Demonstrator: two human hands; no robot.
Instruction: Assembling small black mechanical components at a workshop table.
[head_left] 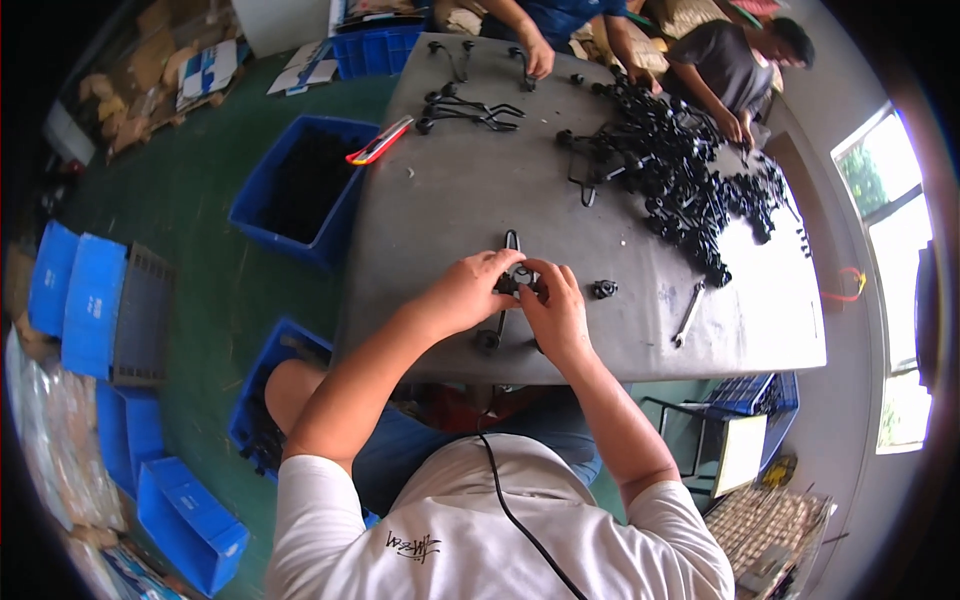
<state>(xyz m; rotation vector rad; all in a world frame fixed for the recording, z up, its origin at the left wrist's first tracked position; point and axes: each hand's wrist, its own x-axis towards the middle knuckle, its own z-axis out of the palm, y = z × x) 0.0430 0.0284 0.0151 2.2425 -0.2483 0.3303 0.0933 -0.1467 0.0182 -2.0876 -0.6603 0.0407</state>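
On table (pixel 430 220), near edge: black part (pixel 524 275) is pinched by left hand (pixel 474 290) and right hand (pixel 560 312).
Wrench (pixel 689 315): parked off right.

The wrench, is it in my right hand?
No, the wrench lies on the table, to the right of your right hand.

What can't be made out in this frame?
Head view, all:
Small dark-and-silver piece: full outline, partly hidden by left hand and right hand.
Heaped small black parts: individual shapes, overlapping and too small.
Co-worker in blue: head, cut off by upper edge.
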